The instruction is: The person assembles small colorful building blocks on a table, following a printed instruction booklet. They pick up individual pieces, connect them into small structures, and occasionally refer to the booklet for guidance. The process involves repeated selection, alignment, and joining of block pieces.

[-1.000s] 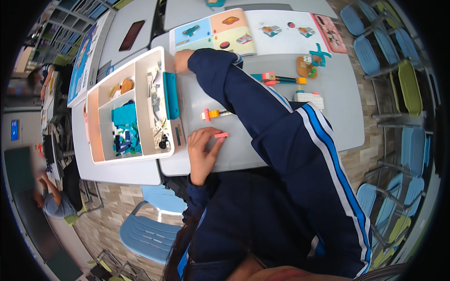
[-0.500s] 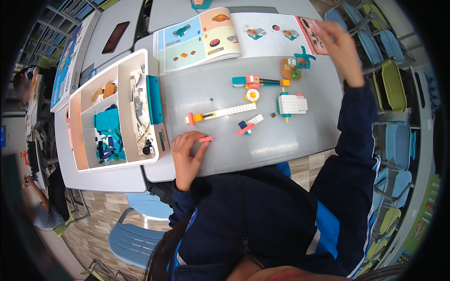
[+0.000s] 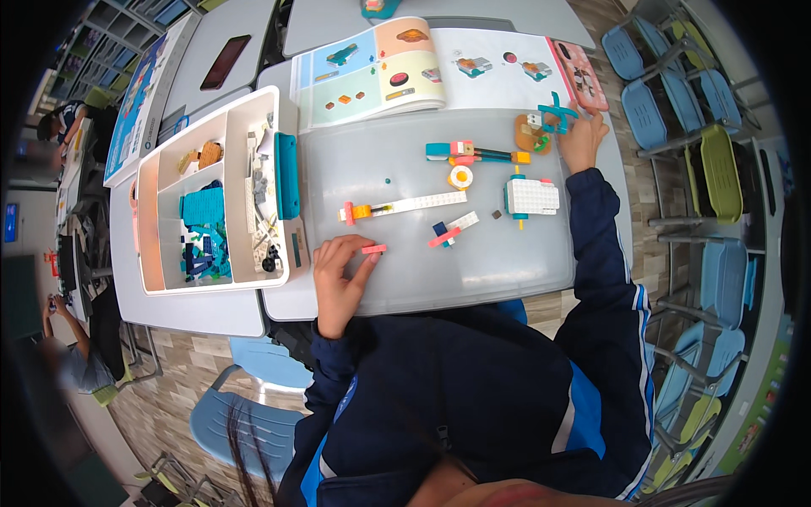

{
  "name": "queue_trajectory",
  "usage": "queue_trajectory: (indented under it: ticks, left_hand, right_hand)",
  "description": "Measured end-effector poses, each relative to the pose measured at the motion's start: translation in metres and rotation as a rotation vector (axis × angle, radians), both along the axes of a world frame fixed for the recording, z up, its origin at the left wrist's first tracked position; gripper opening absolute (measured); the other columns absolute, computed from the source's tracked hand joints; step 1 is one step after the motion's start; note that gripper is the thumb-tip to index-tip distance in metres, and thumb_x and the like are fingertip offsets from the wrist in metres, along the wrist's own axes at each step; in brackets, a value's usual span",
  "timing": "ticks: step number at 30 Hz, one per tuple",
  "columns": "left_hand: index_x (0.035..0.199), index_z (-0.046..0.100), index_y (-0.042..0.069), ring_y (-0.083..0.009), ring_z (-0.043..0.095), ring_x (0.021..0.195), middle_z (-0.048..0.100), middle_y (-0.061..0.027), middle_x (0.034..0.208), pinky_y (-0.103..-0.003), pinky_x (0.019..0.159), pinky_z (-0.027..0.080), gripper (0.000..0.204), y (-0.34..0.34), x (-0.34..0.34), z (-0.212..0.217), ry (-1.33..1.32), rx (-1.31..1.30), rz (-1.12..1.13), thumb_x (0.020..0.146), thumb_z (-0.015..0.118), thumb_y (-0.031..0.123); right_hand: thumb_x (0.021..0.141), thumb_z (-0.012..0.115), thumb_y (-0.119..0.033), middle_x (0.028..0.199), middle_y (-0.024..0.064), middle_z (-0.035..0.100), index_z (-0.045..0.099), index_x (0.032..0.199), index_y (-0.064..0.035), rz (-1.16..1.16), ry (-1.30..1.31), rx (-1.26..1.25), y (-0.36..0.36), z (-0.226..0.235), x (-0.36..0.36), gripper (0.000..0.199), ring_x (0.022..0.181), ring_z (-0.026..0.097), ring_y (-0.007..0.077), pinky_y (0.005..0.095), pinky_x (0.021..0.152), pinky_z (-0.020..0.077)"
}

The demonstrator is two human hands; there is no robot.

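Observation:
My left hand (image 3: 340,279) rests at the near left of the grey plastic lid, its thumb and fingers pinching a small pink brick (image 3: 373,249). At the far right, my right hand (image 3: 583,142) is beside a small brick build with a brown base (image 3: 529,133) and a teal top piece (image 3: 557,114). Its fingers look loosely bent and apart, close to the teal piece; whether they touch it I cannot tell. Between the hands lie a white beam (image 3: 422,203) with orange and pink ends, a white-and-pink piece (image 3: 454,229), a white block build (image 3: 534,197) and a long teal-and-black build (image 3: 477,154).
A sorting box (image 3: 152,241) of bricks stands on the left. Behind the lid (image 3: 397,283) lies an open picture booklet (image 3: 490,84), with a pink phone-like case (image 3: 579,74) at its right. A dark phone (image 3: 225,62) lies far left; a person (image 3: 76,355) sits beyond.
My right hand has come down from the pink case to beside the brown-and-teal build. My left hand keeps its pinch on the pink brick. The whole view has shifted slightly.

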State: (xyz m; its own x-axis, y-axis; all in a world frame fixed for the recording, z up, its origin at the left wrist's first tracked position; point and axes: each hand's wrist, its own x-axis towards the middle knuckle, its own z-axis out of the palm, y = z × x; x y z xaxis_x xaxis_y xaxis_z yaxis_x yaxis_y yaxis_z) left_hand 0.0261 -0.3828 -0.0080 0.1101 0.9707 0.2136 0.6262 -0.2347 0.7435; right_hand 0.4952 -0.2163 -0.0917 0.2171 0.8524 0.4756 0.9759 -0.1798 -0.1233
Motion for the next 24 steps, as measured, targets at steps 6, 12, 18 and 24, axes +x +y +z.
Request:
queue_trajectory:
  ticks: [6,12,18,24]
  left_hand:
    - [0.095,0.073,0.009,-0.0232,0.06,0.086,0.07,-0.0044,0.1,-0.034,0.08,0.041,0.017,-0.001,-0.001,-0.004,-0.009,0.018,-0.001,0.08,0.079,0.012]
    - [0.096,0.073,0.009,-0.0242,0.06,0.089,0.07,-0.0047,0.101,-0.034,0.081,0.041,0.018,-0.001,-0.005,-0.009,-0.035,0.042,-0.015,0.08,0.078,0.012]
    - [0.097,0.072,0.01,-0.0257,0.06,0.093,0.07,-0.0047,0.102,-0.035,0.084,0.041,0.018,-0.002,-0.009,-0.009,-0.042,0.052,-0.029,0.08,0.077,0.013]
    - [0.097,0.072,0.01,-0.0258,0.06,0.094,0.07,-0.004,0.102,-0.036,0.084,0.041,0.016,-0.002,-0.007,-0.008,-0.06,0.056,-0.053,0.081,0.077,0.013]
  right_hand:
    - [0.087,0.074,-0.029,0.13,0.026,0.051,0.07,0.125,-0.0163,-0.065,0.065,-0.13,0.009,0.008,0.002,0.04,0.115,0.043,0.0429,0.0491,0.097,0.0398]
    - [0.084,0.076,-0.024,0.132,0.0191,0.056,0.067,0.13,-0.0164,0.054,0.095,-0.186,0.03,0.007,0.011,0.048,0.119,0.049,0.0386,0.0439,0.096,0.0451]
    - [0.085,0.078,-0.016,0.114,0.0101,0.069,0.04,0.149,-0.0046,0.267,1.231,-0.077,0.047,0.094,-0.008,0.074,0.1,0.067,0.0142,0.024,0.076,0.0505]
    - [0.088,0.076,-0.02,0.092,0.0009,0.068,0.072,0.112,-0.0033,0.333,0.99,-0.319,0.084,0.182,-0.038,0.029,0.074,0.061,0.0051,0.0179,0.067,0.0476]
